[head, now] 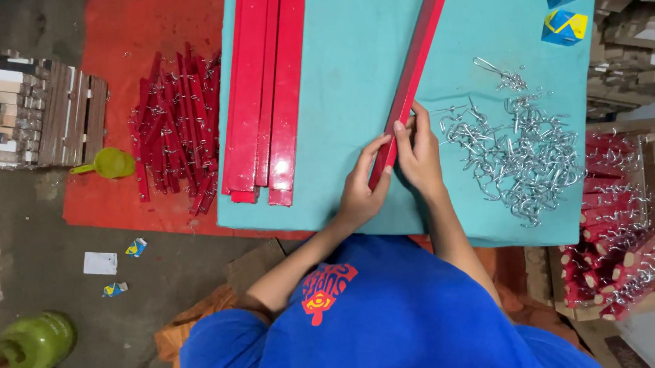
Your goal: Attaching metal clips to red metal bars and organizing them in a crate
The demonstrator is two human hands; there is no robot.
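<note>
A long red painted wooden strip point(416, 61) lies slanted across the teal table top point(350, 67). My left hand point(364, 189) grips its near end from the left. My right hand point(420, 153) presses against the same end from the right, fingers pinched at the strip's edge; whether they hold a small hook I cannot tell. A heap of silver metal hooks point(521, 155) lies just right of my right hand.
Three more red strips point(263, 88) lie stacked at the table's left. A pile of red strips with hooks point(178, 129) rests on the red floor mat beside a yellow scoop point(107, 164). A wooden crate point(614, 218) of finished strips stands at right. Two blue-yellow boxes point(565, 6) sit top right.
</note>
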